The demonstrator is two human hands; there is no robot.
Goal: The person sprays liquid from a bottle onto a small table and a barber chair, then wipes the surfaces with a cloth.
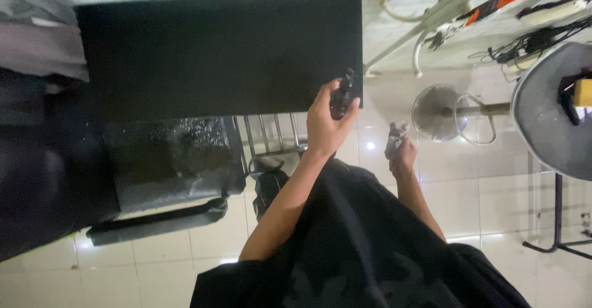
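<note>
My left hand (325, 123) is closed around a small dark tool (342, 95) at the near right corner of a large black flat panel (216, 52). The tool's tip touches the panel's edge. My right hand (401, 151) hangs lower to the right and grips a crumpled grey cloth (395, 136). Both forearms reach out over my dark clothing.
A black plastic bag (172, 154) lies under the panel beside a metal wire rack (271, 138). A grey stool seat (549, 110) stands at the right, with a round metal fan base (441, 112) on the white tiled floor. Cables and white tubes (468, 12) lie at the top right.
</note>
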